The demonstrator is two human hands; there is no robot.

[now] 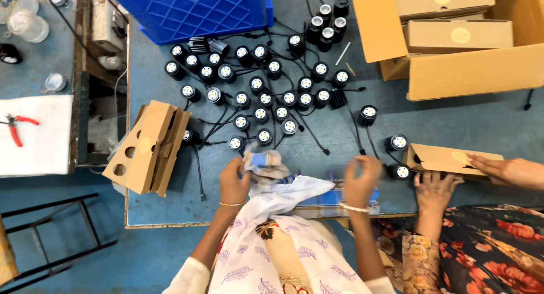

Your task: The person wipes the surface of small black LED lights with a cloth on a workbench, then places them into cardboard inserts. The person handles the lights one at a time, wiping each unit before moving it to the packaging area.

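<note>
My left hand [234,180] is closed on a crumpled cloth [265,162] with blue and tan patches, held just above the near edge of the blue table [158,197]. My right hand [362,178] hovers a little to the right with its fingers curled; it looks blurred and I see nothing clearly in it. Several small black spotlights [264,98] with white lenses and black cables stand on the table beyond both hands. The nearest ones [264,136] are just past the cloth.
A co-worker's two hands [436,186] rest on a flat cardboard box [447,158] at the right, beside a spotlight [402,171]. Folded cardboard inserts [148,147] lie at left. Open cartons [453,39] and a blue crate [192,11] stand at the back. Red pliers [16,127] lie far left.
</note>
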